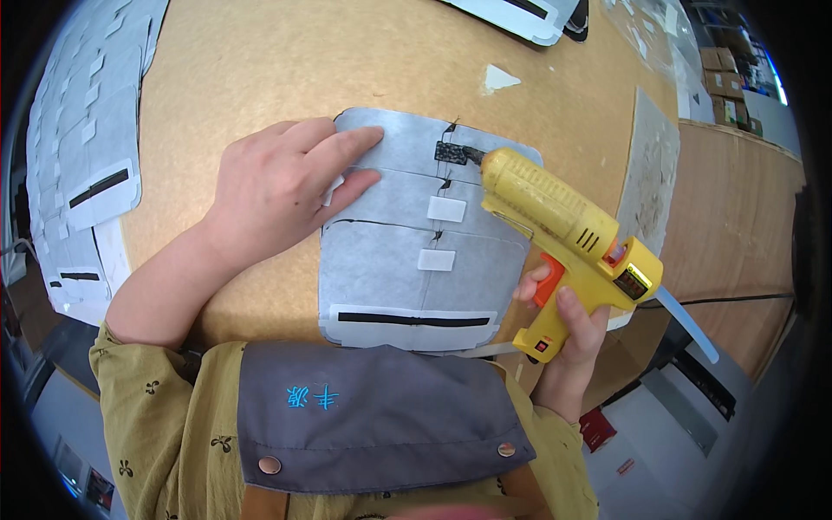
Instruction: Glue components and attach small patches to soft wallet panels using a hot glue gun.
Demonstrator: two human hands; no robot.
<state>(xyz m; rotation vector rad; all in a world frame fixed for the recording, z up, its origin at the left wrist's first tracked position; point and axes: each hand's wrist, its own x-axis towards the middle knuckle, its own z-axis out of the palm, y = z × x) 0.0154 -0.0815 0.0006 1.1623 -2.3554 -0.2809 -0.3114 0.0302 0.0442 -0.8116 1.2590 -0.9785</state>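
A light grey fabric panel (381, 251) with stitched cross seams lies on the table before me. Down its middle run two small white tabs (446, 210) and, above them, a black textured patch (451, 153). My left hand (282, 178) rests at the panel's left edge, index finger and thumb reaching over it. Another white tab (333, 190) shows between them, apparently held by the curled fingers, which are partly hidden. My right hand (576, 325) grips a yellow glue gun (555, 204) by its handle, fingers at the orange trigger. Its dark nozzle touches the patch's right end.
Stacked grey panels (87, 113) with white tabs lie at the left. Part of another panel (529, 17) shows at the far edge. A torn white scrap (500, 78) lies on the brown tabletop (260, 69). At the right are a stained board (643, 173) and a black cable (737, 299).
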